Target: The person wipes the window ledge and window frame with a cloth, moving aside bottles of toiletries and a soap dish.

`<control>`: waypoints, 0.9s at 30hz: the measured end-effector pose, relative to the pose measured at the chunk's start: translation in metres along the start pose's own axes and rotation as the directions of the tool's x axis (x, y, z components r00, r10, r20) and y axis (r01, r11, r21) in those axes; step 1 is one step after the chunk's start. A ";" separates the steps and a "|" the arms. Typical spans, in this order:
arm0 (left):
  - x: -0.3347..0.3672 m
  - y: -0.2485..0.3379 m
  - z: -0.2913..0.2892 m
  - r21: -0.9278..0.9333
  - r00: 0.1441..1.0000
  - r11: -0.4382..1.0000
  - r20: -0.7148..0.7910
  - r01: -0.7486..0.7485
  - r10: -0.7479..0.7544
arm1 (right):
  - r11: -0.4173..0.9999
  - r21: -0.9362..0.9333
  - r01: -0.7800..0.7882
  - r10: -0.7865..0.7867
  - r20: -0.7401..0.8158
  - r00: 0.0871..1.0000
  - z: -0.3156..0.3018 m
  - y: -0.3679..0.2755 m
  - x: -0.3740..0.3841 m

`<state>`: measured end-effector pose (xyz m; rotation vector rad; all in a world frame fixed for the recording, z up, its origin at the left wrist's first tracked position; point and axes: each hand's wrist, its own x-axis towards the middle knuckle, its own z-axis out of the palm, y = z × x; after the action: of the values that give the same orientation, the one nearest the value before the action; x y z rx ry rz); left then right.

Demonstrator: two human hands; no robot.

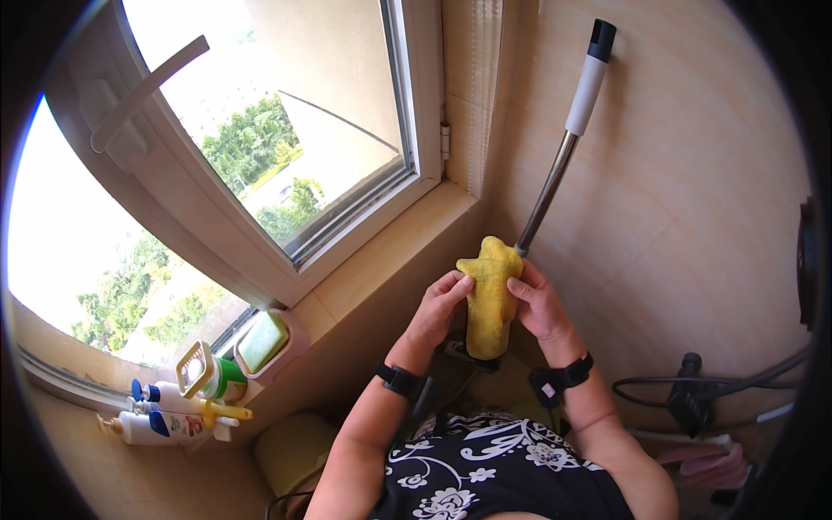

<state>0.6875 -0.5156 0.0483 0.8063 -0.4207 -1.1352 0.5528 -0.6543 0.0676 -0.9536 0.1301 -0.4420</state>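
Note:
A fuzzy yellow cloth pad (490,299), long with a lobed top, is held up in front of me between both hands. My left hand (440,305) is closed on its left edge, thumb on the front face. On the opposite edge my right hand (542,305) is closed the same way. A metal pole (551,186) with a white and black grip leans up against the wall and runs down behind the pad. Whether the pad is joined to the pole is hidden. A dark edge shows under the pad's lower end.
An open window (286,130) fills the left side, its white handle (152,91) jutting inward. On the sill stand a soap dish with a green sponge (263,341), a green tub (230,381) and several bottles (165,425). Black cables (737,386) hang at the lower right near pink cloth (715,465).

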 end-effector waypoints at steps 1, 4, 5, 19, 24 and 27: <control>0.001 0.006 0.001 0.014 0.998 0.998 -0.007 -0.055 0.055 | 0.999 -0.051 -0.008 0.008 0.001 1.000 -0.003 0.000 -0.002; 0.006 0.018 0.009 -0.016 0.998 0.998 0.014 -0.068 0.069 | 0.980 -0.104 -0.169 0.168 -0.018 0.986 -0.038 0.004 -0.008; 0.008 0.019 0.008 0.096 0.995 0.993 0.072 -0.071 0.064 | 0.981 -0.100 -0.164 0.163 -0.019 0.986 -0.047 0.003 -0.008; -0.023 0.053 0.000 0.894 0.996 0.443 0.087 -0.070 -0.018 | 0.555 -0.804 0.213 -0.044 0.227 0.973 -0.012 -0.045 0.006; -0.045 0.023 -0.076 0.978 0.977 0.021 0.209 -0.209 -0.028 | 0.655 -0.753 0.058 0.006 0.082 0.997 -0.034 -0.045 0.003; -0.050 0.035 -0.064 0.658 0.995 0.749 -0.009 0.078 -0.096 | 0.790 -0.612 -0.035 0.081 0.049 0.996 -0.040 -0.063 0.008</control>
<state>0.7330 -0.4403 0.0378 1.4461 -0.8414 -1.0857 0.5292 -0.7192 0.0965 -1.6038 0.2456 -0.3064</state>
